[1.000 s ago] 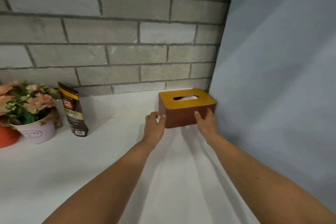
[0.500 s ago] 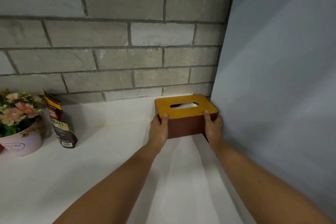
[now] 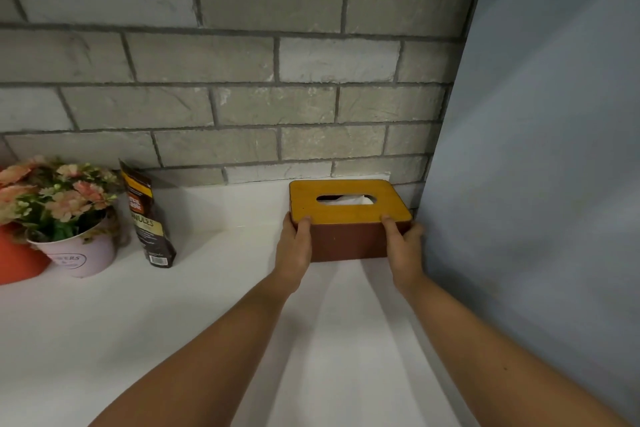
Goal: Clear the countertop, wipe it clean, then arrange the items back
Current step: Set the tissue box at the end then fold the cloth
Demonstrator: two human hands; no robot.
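- A tissue box (image 3: 349,218) with a reddish-brown body and a yellow wooden lid is set on the white countertop (image 3: 173,322), in the back right corner where the grey brick wall (image 3: 242,80) meets the blue side panel (image 3: 536,184).
- White tissue (image 3: 353,200) is seen inside the box through the oval slot in the lid.
- A pale pink pot (image 3: 81,258) filled with pink flowers (image 3: 59,194) and green leaves is placed at the left, against the wall.
- Part of a red pot (image 3: 17,263) is seen just beside it at the picture's left edge; its contents cannot be told.
- A dark pouch (image 3: 147,215) with printed labels is stood upright between the pink pot and the box, well apart from the box.
- The box's left end is clasped by the left hand (image 3: 294,250), the thumb laid on the lid's front corner and the fingers curled around the side.
- The right end is clasped likewise by the right hand (image 3: 403,250), the thumb on the lid's edge; its fingers (image 3: 417,229) are wrapped between the box and the blue panel.
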